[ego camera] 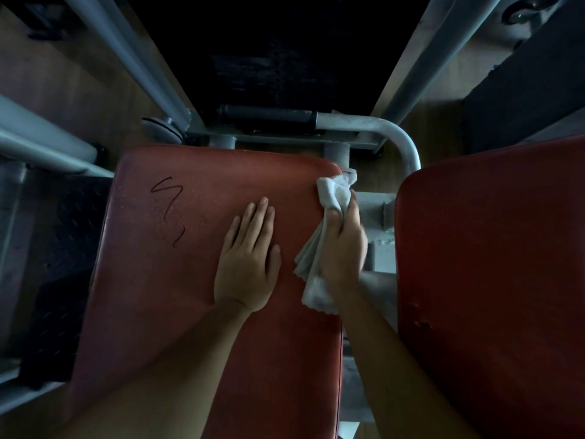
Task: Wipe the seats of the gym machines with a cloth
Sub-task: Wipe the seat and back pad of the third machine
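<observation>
Cloth (317, 288), white, limp and light, hangs bunched in the curled right hand (344, 248) at the three-o'clock edge of the red seat (152, 280). The left hand (247, 261) lies flat, fingers straight, on the padding. Gripping it mid-bunch probably suits firm wiping.

It's dim in here, the brown wood-look floor (72, 90) barely lit. Pale grey steel tubes (123, 55) run on either side of a black panel (269, 42) too dark to make out, and black checker plate (63, 242) lies low at the left.
</observation>
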Demonstrator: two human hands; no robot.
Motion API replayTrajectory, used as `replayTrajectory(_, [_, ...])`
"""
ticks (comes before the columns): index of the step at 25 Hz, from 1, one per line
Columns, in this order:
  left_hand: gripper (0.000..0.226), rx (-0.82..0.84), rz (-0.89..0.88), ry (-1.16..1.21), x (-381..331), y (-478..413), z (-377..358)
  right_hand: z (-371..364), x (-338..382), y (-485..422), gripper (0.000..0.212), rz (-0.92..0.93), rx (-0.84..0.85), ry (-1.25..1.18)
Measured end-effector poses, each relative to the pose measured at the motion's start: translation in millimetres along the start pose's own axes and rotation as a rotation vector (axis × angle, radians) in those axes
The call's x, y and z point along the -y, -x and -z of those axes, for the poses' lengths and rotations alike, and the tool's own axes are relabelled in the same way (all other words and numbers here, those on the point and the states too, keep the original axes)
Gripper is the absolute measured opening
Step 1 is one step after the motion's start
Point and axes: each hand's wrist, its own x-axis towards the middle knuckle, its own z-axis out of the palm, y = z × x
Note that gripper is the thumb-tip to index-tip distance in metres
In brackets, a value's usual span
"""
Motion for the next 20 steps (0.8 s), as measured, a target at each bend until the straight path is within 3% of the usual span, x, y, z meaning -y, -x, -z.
replayTrajectory(5, [0.060, -0.013, -0.007, 0.000, 1.4, 1.1, -3.1, -13.2, 21.0, -43.7, 0.046, -0.010, 0.026, -0.018])
replayTrajectory(14, [0.060, -0.030, -0.019, 0.003, 2.3, -0.1, -1.2, 4.4, -9.0, 6.1, 0.054, 0.101, 0.014, 0.146])
replayTrajectory(20, [0.061, -0.032, -0.019, 0.121, 4.5, 2.0, 3.4, 5.4, -2.0, 17.1, 0.057, 0.177, -0.086, 0.244])
